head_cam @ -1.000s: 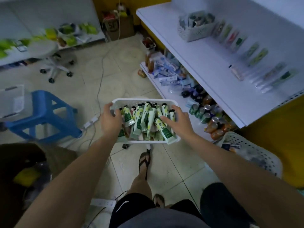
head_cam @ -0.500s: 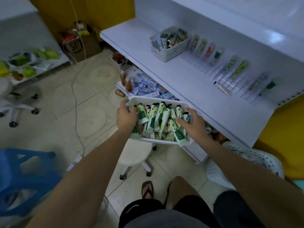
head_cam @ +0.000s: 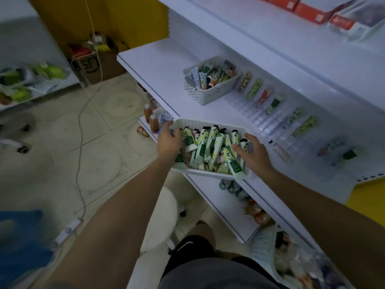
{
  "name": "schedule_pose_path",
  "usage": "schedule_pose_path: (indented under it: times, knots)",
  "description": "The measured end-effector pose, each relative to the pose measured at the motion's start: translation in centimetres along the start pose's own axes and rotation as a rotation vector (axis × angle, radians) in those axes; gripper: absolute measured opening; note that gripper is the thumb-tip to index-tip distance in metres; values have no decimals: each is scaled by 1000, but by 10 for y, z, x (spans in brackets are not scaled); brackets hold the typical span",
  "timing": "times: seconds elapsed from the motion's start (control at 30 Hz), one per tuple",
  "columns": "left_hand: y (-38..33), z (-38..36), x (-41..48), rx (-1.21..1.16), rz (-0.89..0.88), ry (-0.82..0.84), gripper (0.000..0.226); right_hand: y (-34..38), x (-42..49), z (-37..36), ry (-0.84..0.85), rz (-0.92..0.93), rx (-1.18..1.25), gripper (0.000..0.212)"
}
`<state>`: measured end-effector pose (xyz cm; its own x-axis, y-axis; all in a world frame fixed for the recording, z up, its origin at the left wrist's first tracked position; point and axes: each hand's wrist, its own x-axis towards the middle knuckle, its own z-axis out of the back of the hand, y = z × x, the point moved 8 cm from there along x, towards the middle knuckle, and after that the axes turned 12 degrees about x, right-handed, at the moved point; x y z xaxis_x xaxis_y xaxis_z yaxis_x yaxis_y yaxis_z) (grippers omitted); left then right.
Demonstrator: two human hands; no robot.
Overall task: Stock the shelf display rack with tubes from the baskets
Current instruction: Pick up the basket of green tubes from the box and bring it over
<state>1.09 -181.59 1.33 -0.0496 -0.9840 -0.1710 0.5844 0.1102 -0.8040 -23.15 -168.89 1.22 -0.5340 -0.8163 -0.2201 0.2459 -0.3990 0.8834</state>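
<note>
I carry a white perforated basket [head_cam: 210, 123] packed with several green-and-white tubes [head_cam: 209, 144] over the front edge of the white shelf [head_cam: 158, 59]. My left hand [head_cam: 169, 140] grips the basket's left rim. Gripping the right rim is my right hand [head_cam: 253, 152], its thumb lying over the tubes. Farther back on the shelf stands a second white basket [head_cam: 210, 90] with mixed tubes. To its right lies a clear display rack [head_cam: 277, 119] with a few tubes in its slots.
Drink bottles [head_cam: 153, 122] and cans fill the lower shelf. A white stool [head_cam: 162, 215] stands under my arms and another white basket [head_cam: 268, 247] sits at lower right. A cable [head_cam: 80, 142] crosses the tiled floor. Red boxes [head_cam: 308, 9] are on the upper shelf.
The basket in both hands has moved from over the floor to the shelf's front edge. My view has swung right and closer to the shelf.
</note>
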Motion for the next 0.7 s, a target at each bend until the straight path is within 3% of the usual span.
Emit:
schedule_pose_path:
  times: [0.7]
  knots:
    - [-41, -22, 128, 62, -11, 74, 44, 16, 113, -22, -62, -28, 106, 60]
